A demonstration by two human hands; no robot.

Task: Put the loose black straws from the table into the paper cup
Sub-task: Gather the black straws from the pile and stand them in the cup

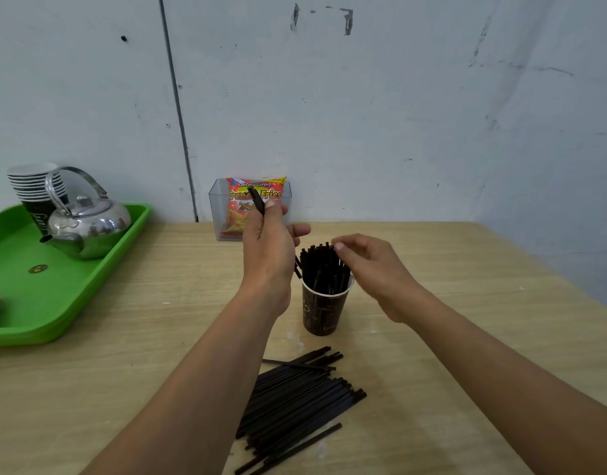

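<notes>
A dark brown paper cup (321,311) stands upright mid-table, packed with several black straws (321,265) that stick up out of it. My left hand (269,250) is raised just left of the cup and grips a few black straws (257,200) whose ends poke up above my fingers. My right hand (372,265) hovers at the cup's right, fingers loosely curled, fingertips touching the tops of the straws in the cup. A pile of loose black straws (295,402) lies on the table in front of the cup, between my forearms.
A green tray (38,296) at the left carries a steel kettle (88,224) and a stack of paper cups (36,190). A clear plastic box (216,214) with a snack packet (256,190) stands against the wall behind my left hand.
</notes>
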